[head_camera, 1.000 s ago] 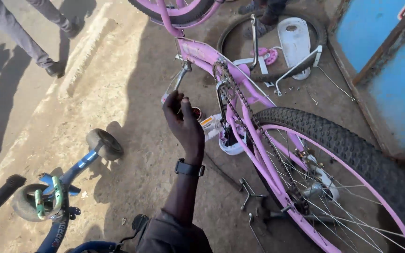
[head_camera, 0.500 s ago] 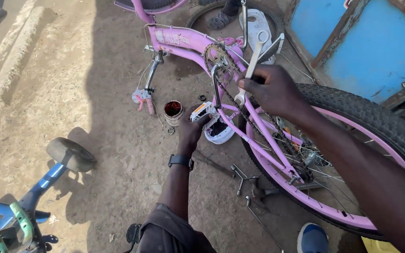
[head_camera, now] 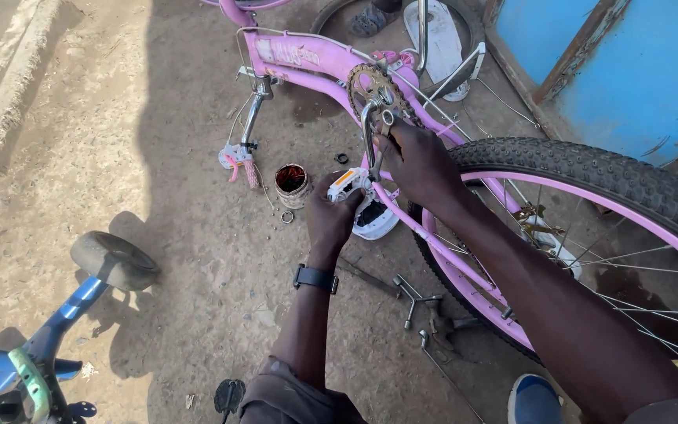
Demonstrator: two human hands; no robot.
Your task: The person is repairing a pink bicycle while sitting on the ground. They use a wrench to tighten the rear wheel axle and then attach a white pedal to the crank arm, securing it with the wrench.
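Observation:
A pink bicycle frame point(head_camera: 308, 56) stands upside down on the dirt, its chainring point(head_camera: 372, 85) facing up. My left hand point(head_camera: 329, 222) closes around the white pedal point(head_camera: 347, 182) with an orange reflector, at the lower end of the crank arm point(head_camera: 368, 129). A black watch is on that wrist. My right hand point(head_camera: 419, 162) reaches in from the right and grips the crank arm just below the chainring. The knobbly rear tyre point(head_camera: 590, 165) with a pink rim curves past my right forearm.
A small tin of dark red grease point(head_camera: 292, 180) and a white dish point(head_camera: 376, 222) sit on the ground beside the pedal. A three-way wrench point(head_camera: 413, 298) lies nearer me. A blue child's bike point(head_camera: 64, 318) stands lower left; a blue metal door point(head_camera: 629, 71) is at right.
My left hand dropped from the frame to the white pedal. My right hand came in from the right and settled on the crank arm. The view shifted so the bicycle sits more central.

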